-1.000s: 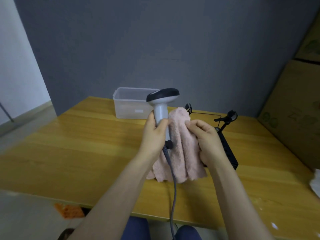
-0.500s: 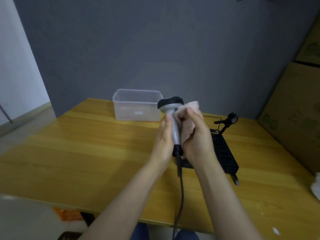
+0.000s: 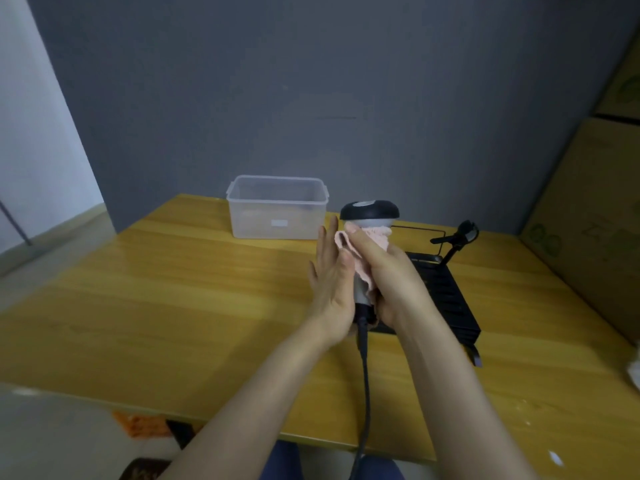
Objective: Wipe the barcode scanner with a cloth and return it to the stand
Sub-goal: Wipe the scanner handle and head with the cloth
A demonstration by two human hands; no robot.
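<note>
I hold the barcode scanner (image 3: 369,211) upright above the table, its black head on top and its grey handle between my hands. My right hand (image 3: 388,278) is wrapped around the handle with the pink cloth (image 3: 367,237) bunched under its fingers. My left hand (image 3: 330,282) lies flat against the handle's left side, fingers straight and pointing up. The scanner's dark cable (image 3: 365,393) hangs down past the table's front edge. The black stand (image 3: 450,299) sits on the table just right of my hands, its clip arm (image 3: 462,235) sticking up at the back.
A clear plastic container (image 3: 277,206) stands at the back of the wooden table (image 3: 173,299), left of the scanner. Cardboard boxes (image 3: 588,237) rise along the right side. Something white (image 3: 635,374) lies at the right edge. An orange item (image 3: 142,424) is on the floor.
The cloth, earlier hanging loose beside the scanner, is now bunched around the handle in my right hand. My left hand's grip has loosened to a flat palm. Both hands moved right, toward the stand.
</note>
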